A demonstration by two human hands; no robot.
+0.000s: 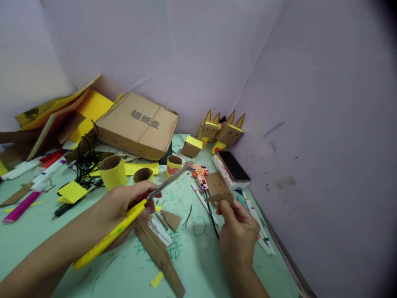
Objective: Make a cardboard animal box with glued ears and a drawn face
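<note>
My left hand is closed around a knife with a long yellow handle. Its grey blade points up and to the right over the table. A brown cardboard strip runs from beneath that hand toward the near edge; I cannot tell whether the fingers also grip it. Between thumb and fingers, my right hand pinches a small pointed cardboard piece. Behind it lies a flat cardboard square, beside a patterned cross-shaped piece. Cardboard scraps lie between the hands.
Yellow-covered cardboard rings stand left of centre. A cardboard box sits behind them, with yellow sheets and black cord at left. Two horned cardboard figures and a phone are near the right wall. Markers lie at both sides.
</note>
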